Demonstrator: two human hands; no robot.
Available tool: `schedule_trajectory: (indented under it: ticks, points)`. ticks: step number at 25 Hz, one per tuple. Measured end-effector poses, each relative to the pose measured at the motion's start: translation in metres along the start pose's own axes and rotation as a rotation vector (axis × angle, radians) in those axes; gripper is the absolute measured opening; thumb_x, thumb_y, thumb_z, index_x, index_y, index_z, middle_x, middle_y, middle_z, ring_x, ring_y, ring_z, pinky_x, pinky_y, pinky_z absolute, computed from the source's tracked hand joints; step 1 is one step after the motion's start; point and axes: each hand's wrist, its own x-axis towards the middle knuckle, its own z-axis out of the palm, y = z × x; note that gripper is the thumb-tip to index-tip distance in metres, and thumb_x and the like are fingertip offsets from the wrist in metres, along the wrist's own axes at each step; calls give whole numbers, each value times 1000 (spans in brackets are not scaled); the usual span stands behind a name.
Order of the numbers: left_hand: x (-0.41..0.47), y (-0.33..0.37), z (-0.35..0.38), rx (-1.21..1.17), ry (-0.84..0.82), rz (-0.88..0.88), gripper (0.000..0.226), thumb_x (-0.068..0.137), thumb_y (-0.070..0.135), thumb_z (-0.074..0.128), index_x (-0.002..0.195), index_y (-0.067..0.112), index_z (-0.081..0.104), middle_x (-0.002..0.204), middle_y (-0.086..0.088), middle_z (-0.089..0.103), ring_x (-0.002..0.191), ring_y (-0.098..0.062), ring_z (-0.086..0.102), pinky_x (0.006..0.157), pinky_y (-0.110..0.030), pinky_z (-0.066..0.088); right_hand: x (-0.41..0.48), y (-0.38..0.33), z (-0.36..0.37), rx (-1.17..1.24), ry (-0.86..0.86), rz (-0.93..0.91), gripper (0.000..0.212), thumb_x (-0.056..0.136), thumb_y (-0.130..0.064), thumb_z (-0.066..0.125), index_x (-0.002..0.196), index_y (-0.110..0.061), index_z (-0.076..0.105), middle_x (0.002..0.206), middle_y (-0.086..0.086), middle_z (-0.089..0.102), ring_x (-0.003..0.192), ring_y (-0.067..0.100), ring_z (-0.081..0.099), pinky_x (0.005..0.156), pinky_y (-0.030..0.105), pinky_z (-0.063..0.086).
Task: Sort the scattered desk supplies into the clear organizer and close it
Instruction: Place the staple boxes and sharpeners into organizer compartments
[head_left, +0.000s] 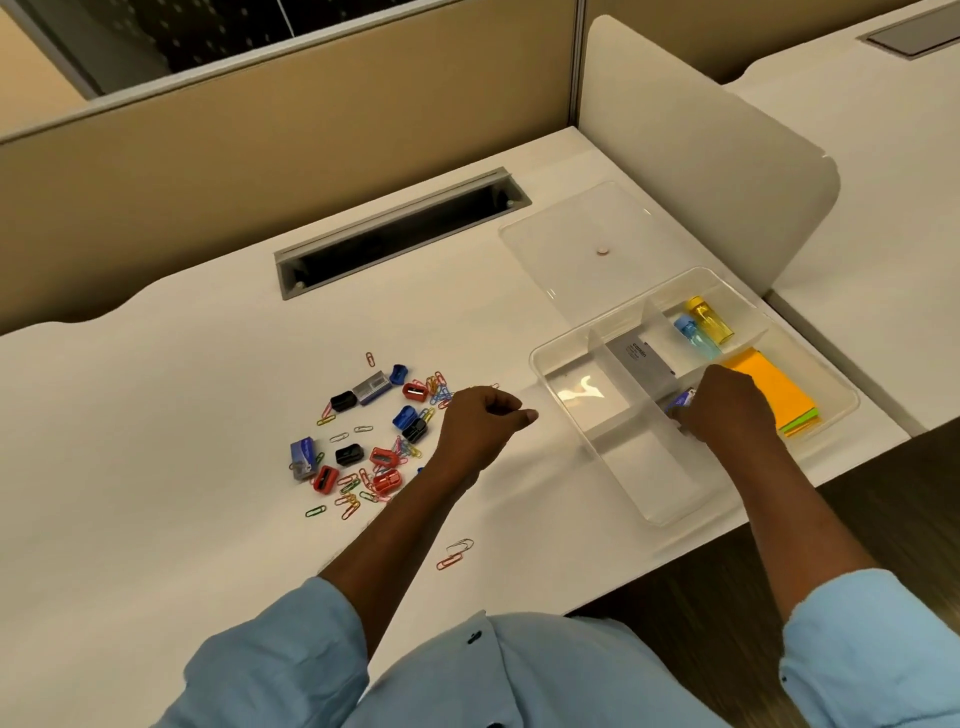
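Sorting, midway. Right hand (727, 405) pinches staple box (684, 399) inside organizer (658, 519), 3 o'clock. Left hand (483, 421) curled, contents unclear. Next: clips (349, 501), sharpeners (384, 457), 9 o'clock; lid (571, 223) last.

Even, warm light from overhead, with soft faint shadows on the white desk (156, 415). A bright glare patch sits inside the clear organizer (660, 483). Edges bend from the wide lens, and everything is slightly soft.
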Motion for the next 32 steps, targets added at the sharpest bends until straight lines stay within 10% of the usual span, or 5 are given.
schedule_trajectory:
  ticks: [6, 10, 15, 28, 32]
  points:
    - [18, -32, -47, 132, 257, -60, 15, 81, 21, 71, 76, 8, 68, 70, -9, 67, 60, -15, 56, 64, -33, 50, -38, -85, -15, 154, 210, -371, 45, 84, -34, 67, 117, -5, 57, 111, 16, 62, 106, 33, 59, 88, 40, 49]
    - [29, -73, -108, 289, 559, -186, 18, 85, 13, 62, 100, 4, 67, 103, -13, 69, 92, -25, 63, 80, -34, 48, -63, -174, 27, 163, -57, -719, 37, 86, -33, 64, 113, -9, 58, 110, 12, 61, 106, 29, 56, 89, 40, 47]
    - [33, -124, -165, 470, 558, -378, 39, 82, 22, 66, 116, 6, 55, 122, -16, 58, 116, -33, 52, 92, -38, 42, -80, -261, 92, 35, -255, -928, 37, 91, -30, 58, 121, -9, 54, 121, 13, 58, 110, 30, 55, 88, 39, 47]
    - [40, -153, -181, 355, 506, -314, 62, 77, 19, 75, 131, 7, 48, 132, -16, 52, 123, -30, 49, 101, -36, 41, -50, -321, 152, -304, -56, -1071, 34, 87, -9, 49, 121, -13, 52, 118, 9, 59, 113, 29, 46, 93, 41, 35]
    - [42, -138, -182, 277, 536, -278, 48, 73, 24, 79, 111, 1, 62, 104, -14, 63, 98, -26, 60, 82, -32, 48, -54, -315, 151, -186, -36, -997, 38, 88, -11, 51, 126, -15, 49, 117, 10, 59, 110, 28, 50, 92, 40, 38]
